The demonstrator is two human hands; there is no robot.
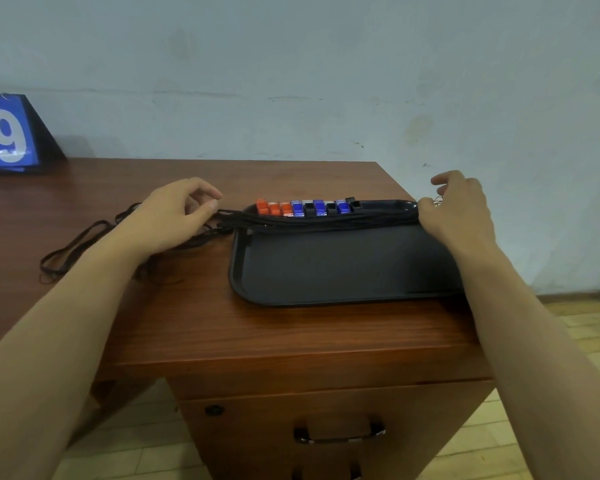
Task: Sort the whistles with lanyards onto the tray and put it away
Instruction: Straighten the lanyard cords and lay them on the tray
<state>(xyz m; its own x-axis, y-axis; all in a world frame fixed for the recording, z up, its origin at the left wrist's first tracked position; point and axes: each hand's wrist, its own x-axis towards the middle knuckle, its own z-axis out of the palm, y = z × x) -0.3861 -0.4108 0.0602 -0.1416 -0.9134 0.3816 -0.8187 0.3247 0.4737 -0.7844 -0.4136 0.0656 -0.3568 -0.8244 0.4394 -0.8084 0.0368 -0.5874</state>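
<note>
A pale blue wall fills the far half of the view, scuffed and stained in places. Below it a brown wooden bench runs from the left edge to a right end where a drawer unit sits under the top, with a dark handle on its front and a small round lock to the left of that. Pale floor tiles show to the right of and beneath the bench. A black tray lies on the right end of the top, its right side reaching the bench edge. Along the tray's far rim stands a row of whistles: orange ones at the left, then blue and black ones mixed toward the right, packed side by side. Their black lanyards lie bunched across the far part of the tray, just near of the whistles, and spill off its left rim onto the bench, where they trail in loose loops toward the left. The left hand hovers over the lanyards just left of the tray, fingers curled, thumb and forefinger pinching the cords. The right hand is at the tray's far right corner, fingers loosely curled; thin cord ends show at its fingertips, but whether it grips them I cannot tell. At the far left a blue card with a white 9 stands on the bench against the wall.
</note>
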